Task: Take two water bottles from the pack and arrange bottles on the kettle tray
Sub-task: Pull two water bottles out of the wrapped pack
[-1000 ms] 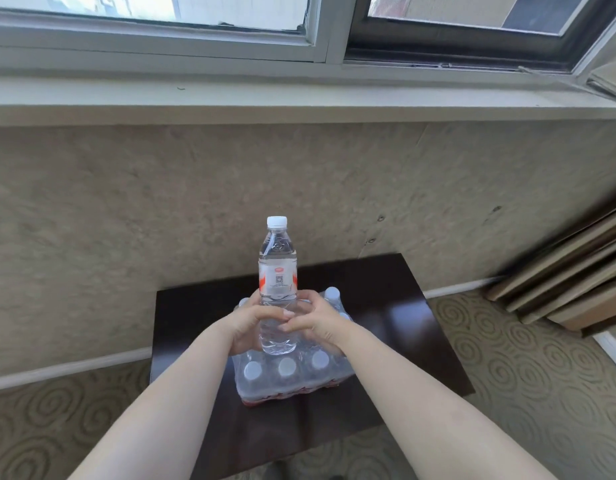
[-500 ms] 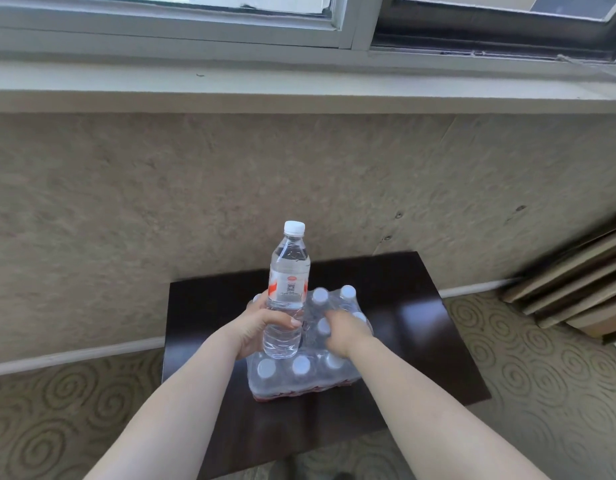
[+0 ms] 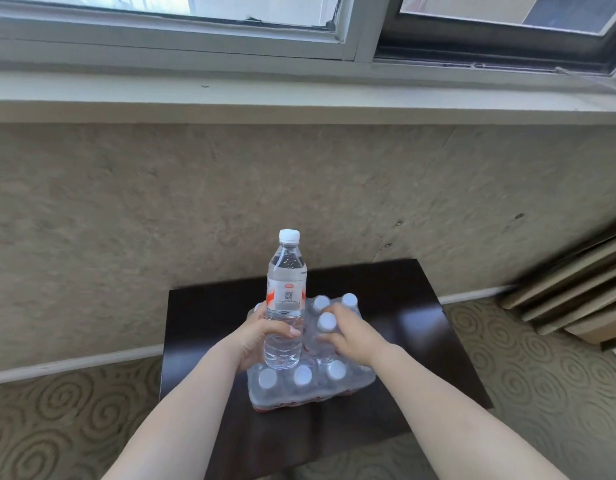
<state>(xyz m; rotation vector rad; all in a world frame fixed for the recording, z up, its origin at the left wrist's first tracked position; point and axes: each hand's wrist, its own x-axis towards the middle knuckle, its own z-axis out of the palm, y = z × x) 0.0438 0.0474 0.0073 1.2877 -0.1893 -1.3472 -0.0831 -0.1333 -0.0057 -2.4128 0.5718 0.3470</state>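
Note:
A clear water bottle (image 3: 286,292) with a white cap and an orange-and-white label stands upright above the pack, gripped around its lower half by my left hand (image 3: 261,337). The shrink-wrapped pack (image 3: 310,386) of several white-capped bottles sits on a dark brown table (image 3: 403,306). My right hand (image 3: 351,336) is down in the pack, fingers curled around a second bottle (image 3: 326,323) in the middle row; only its cap and shoulder show. No kettle tray is in view.
The small table stands against a beige textured wall under a window sill (image 3: 299,102). Patterned carpet (image 3: 542,375) surrounds it. Flat boards (image 3: 576,289) lean against the wall at the right.
My right hand let go of the lifted bottle and dropped into the pack onto another bottle. The left hand alone keeps the first bottle upright.

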